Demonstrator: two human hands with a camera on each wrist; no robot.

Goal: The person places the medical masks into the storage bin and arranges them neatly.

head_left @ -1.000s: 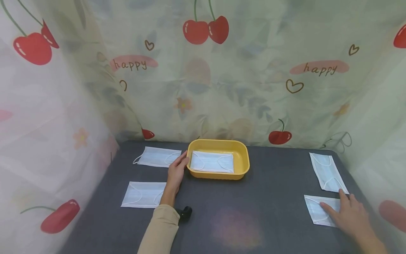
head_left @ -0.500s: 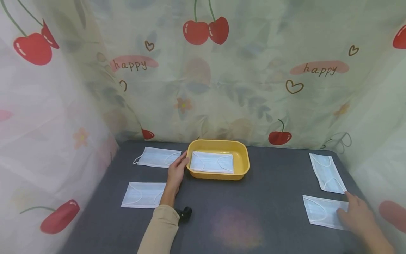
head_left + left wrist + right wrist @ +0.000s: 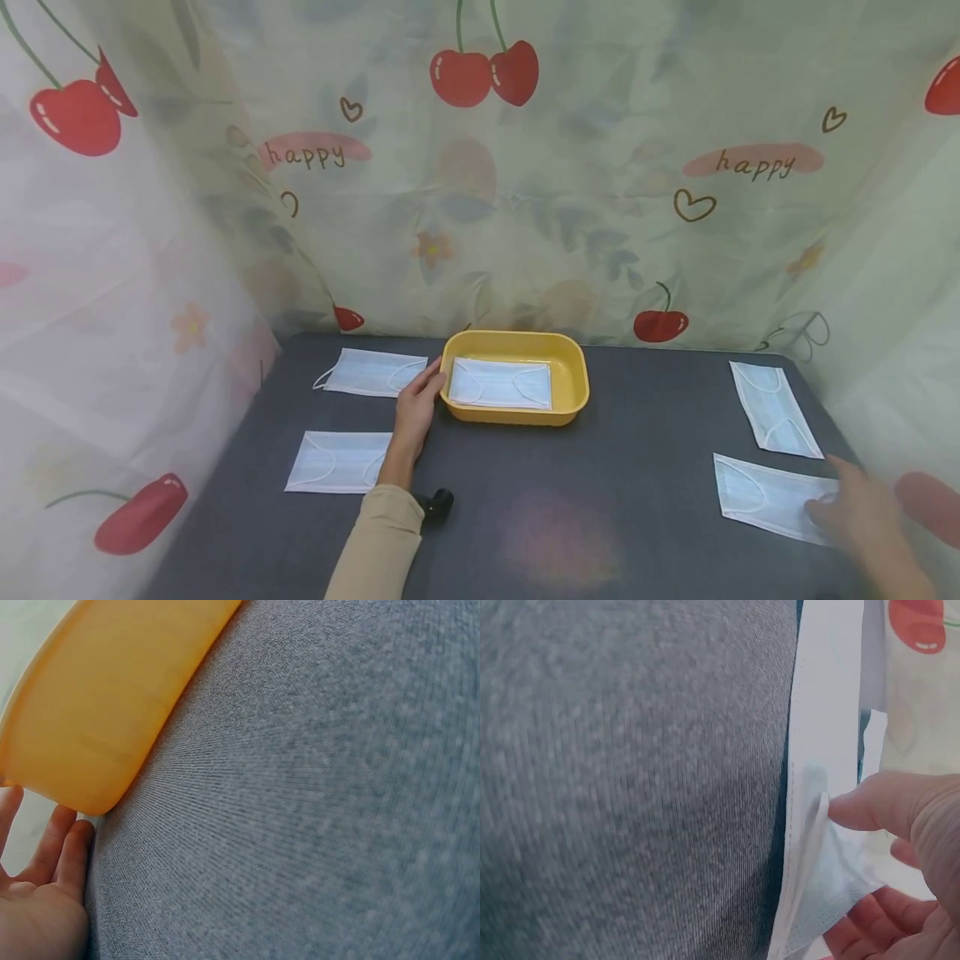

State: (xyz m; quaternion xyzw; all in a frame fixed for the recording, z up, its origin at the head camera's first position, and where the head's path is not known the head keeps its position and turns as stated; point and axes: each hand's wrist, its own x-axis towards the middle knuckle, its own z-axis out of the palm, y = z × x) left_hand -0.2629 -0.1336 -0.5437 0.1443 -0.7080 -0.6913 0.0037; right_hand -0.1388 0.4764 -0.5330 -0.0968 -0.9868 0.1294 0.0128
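My left hand touches the left end of a yellow plastic basin, its fingers fairly straight. In the left wrist view, fingers meet the basin's outer wall. Inside the basin lies a pale blue face mask with white ear loops. At the right, my right hand pinches the right end of another face mask. The right wrist view shows that mask's end folded up between thumb and fingers, its white edge near the grey surface. The held corner is partly hidden by my hand.
Just beyond the right hand lies a third mask, set at a slant. Two more lie left of the basin, one at the back and one nearer, partly behind the left arm. Patterned curtains enclose the dark grey table.
My right hand has slid right and slightly toward me, drawing thumb and fingers together on the near right mask, which has shifted and turned slightly. The left hand and basin stay put.
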